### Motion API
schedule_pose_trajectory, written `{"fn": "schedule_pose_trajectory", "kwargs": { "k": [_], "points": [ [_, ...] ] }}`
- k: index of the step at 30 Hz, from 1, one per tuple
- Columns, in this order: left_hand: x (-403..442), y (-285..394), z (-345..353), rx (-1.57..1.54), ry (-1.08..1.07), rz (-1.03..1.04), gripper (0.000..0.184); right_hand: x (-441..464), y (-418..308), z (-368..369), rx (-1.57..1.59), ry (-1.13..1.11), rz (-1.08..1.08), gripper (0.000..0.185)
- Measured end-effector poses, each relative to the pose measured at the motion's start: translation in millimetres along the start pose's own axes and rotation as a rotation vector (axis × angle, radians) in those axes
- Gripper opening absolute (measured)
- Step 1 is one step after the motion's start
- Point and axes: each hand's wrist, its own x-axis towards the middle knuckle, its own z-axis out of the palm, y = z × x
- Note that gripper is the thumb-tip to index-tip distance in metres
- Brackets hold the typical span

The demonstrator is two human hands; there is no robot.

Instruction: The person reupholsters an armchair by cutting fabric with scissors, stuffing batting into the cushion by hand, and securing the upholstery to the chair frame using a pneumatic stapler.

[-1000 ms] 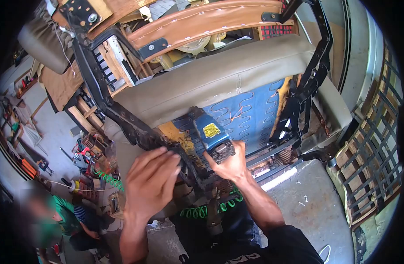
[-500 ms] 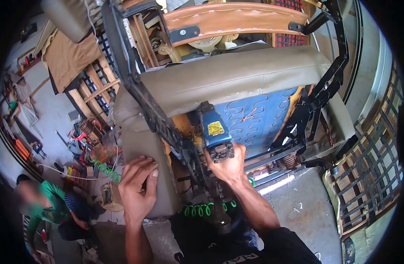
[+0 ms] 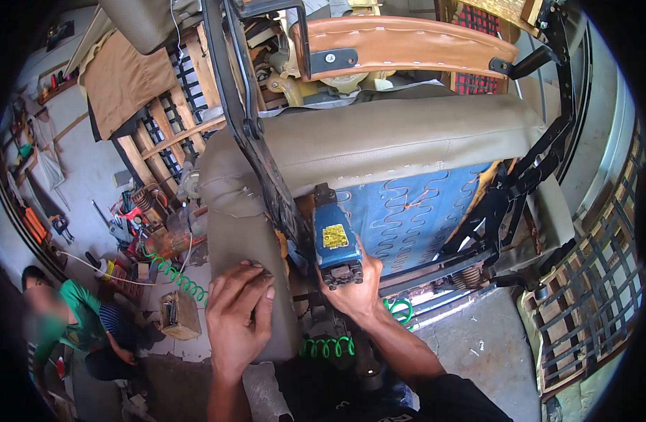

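In my right hand [image 3: 358, 294] is a blue pneumatic staple gun [image 3: 331, 243] with a yellow label, gripped around its handle. Its dark nose sits near the left edge of the blue seat underside [image 3: 393, 211], beside a black metal lever frame [image 3: 267, 176]; whether it touches is unclear. My left hand [image 3: 238, 313] rests on the taupe upholstered side [image 3: 245, 246] of the chair, fingers bent and slightly apart, with nothing visible in it. The taupe padded front [image 3: 386, 133] of the upturned seat runs across behind the gun, with staples along its edge.
A green coiled air hose [image 3: 326, 346] passes below my hands. A brown padded strip [image 3: 407, 46] spans the metal frame at the back. On the right leans a webbed wooden frame [image 3: 590, 281]. A person in a green shirt [image 3: 80, 313] sits at lower left, near a wooden box [image 3: 180, 316].
The view has shifted, so the chair appears lower and farther right. My right hand has moved the staple gun leftward relative to the seat, closer to the metal lever. My left hand stays on the upholstered side.
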Motion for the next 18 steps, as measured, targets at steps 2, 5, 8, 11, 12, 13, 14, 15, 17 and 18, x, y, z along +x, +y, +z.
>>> {"fn": "schedule_pose_trajectory", "kwargs": {
  "k": [2, 5, 8, 11, 12, 13, 14, 15, 17, 18],
  "points": [
    [3, -2, 2, 0.014, -0.008, 0.011, 0.016, 2, 0, 2, 0.006, 0.036, 0.02, 0.039],
    [0, -3, 4, 0.031, 0.003, 0.043, 0.015, 0, -2, -6, -0.073, -0.002, 0.061, 0.036],
    [2, -6, 3, 0.005, 0.016, 0.053, 0.015, -1, -9, -39, -0.005, -0.067, 0.071, 0.045],
    [3, -7, 2, -0.022, 0.015, 0.037, 0.015, -25, -6, -82, -0.156, -0.052, -0.013, 0.034],
    [3, -6, 2, -0.019, 0.009, 0.037, 0.015, -25, -13, -100, -0.233, -0.042, -0.089, 0.031],
    [3, -7, 1, -0.015, -0.007, 0.041, 0.016, -26, -22, -119, -0.019, -0.038, 0.048, 0.024],
    [1, -8, 0, -0.022, -0.018, 0.051, 0.016, -27, -33, -135, 0.195, -0.024, 0.189, 0.018],
    [0, -10, 1, -0.011, -0.025, 0.077, 0.017, -27, -43, -147, 0.336, 0.001, 0.289, 0.024],
    [0, -15, -1, -0.032, -0.031, 0.111, 0.019, -22, -66, -167, 0.543, 0.077, 0.443, 0.05],
    [0, -16, -1, -0.035, -0.053, 0.102, 0.02, -17, -86, -174, 0.521, 0.103, 0.558, 0.049]
  ]
}}
